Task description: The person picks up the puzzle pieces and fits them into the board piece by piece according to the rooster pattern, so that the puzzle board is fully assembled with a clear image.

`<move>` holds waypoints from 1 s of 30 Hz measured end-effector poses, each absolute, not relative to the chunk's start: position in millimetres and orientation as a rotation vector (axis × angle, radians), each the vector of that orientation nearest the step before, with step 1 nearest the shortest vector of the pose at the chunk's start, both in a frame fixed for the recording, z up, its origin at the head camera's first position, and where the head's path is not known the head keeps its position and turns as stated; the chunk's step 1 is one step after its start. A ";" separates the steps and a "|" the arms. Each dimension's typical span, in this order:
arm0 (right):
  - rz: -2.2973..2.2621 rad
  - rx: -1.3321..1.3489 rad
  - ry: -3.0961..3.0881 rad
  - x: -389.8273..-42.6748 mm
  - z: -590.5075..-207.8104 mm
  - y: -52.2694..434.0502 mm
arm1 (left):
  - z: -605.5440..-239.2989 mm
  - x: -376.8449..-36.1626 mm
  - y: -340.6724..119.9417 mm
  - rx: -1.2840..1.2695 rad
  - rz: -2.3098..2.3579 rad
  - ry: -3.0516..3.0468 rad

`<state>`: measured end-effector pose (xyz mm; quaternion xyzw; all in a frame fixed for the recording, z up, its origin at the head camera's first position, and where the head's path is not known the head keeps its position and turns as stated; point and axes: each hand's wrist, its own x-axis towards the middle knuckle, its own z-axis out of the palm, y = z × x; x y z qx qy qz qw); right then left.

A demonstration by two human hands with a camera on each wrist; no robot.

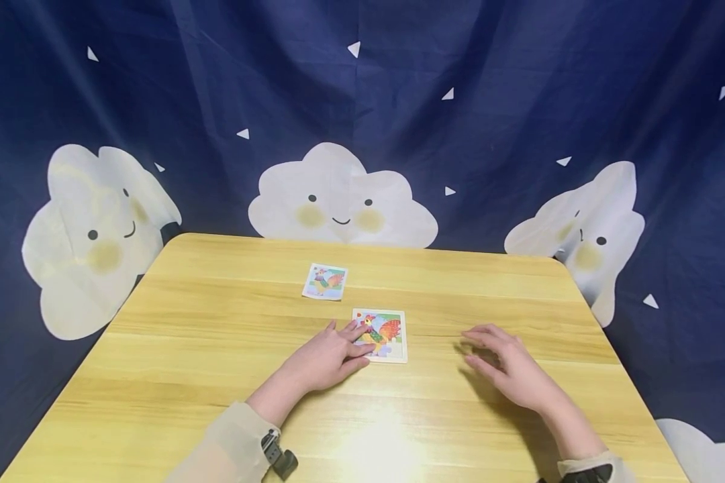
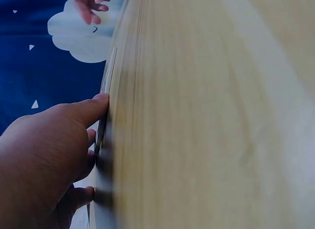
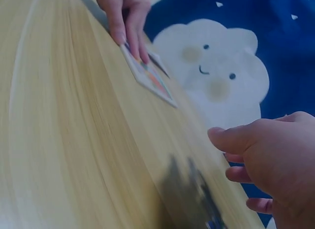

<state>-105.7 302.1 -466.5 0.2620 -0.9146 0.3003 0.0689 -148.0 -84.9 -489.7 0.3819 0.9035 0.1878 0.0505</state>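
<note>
A square jigsaw puzzle (image 1: 391,330) with a white border and a colourful rooster picture lies flat at the middle of the table. My left hand (image 1: 323,357) rests on its left side, fingers spread over the picture and thumb at the near left edge. Seen from the right wrist, those fingertips touch the top of the puzzle (image 3: 158,86). My right hand (image 1: 512,369) hovers above the table to the right of the puzzle, fingers loosely bent, nothing visible between them. Beyond the puzzle, to its left, lies a small picture card (image 1: 326,283) with a similar rooster.
The wooden table (image 1: 217,322) has rounded far corners. A dark blue curtain (image 1: 399,80) with smiling clouds hangs behind it. Both wrists wear dark straps (image 1: 278,454). Low in the right wrist view is a blurred dark shape (image 3: 209,202) that I cannot identify.
</note>
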 end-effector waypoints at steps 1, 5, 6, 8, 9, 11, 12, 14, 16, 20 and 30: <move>0.901 0.791 -2.751 -105.4 -466.8 305.7 | -489.8 -148.1 -85.0 1.165 0.571 2.752; 0.889 0.797 -2.738 -104.5 -468.5 318.6 | -490.0 -147.9 -85.3 1.170 0.566 2.755; 0.884 0.798 -2.739 -104.5 -469.0 321.8 | -490.0 -147.8 -85.4 1.169 0.565 2.755; 0.865 0.791 -2.749 -104.2 -470.0 328.7 | -490.0 -147.6 -85.4 1.166 0.564 2.755; 0.852 0.782 -2.758 -104.0 -470.6 332.3 | -490.0 -147.6 -85.3 1.165 0.564 2.756; 0.836 0.757 -2.780 -103.2 -471.6 339.2 | -489.9 -147.8 -85.3 1.159 0.565 2.755; 0.836 0.741 -2.793 -102.8 -472.2 342.4 | -489.9 -147.9 -85.3 1.158 0.564 2.756; 0.846 0.708 -2.821 -101.6 -473.0 347.4 | -490.0 -148.1 -85.5 1.156 0.563 2.757; 0.864 0.678 -2.843 -100.9 -474.4 351.6 | -490.3 -148.6 -85.5 1.156 0.561 2.757; 0.889 0.637 -2.868 -99.1 -476.3 356.2 | -491.3 -149.2 -85.2 1.165 0.559 2.760; 0.871 0.522 -2.909 -98.1 -479.8 358.4 | -492.2 -148.8 -85.1 1.169 0.565 2.763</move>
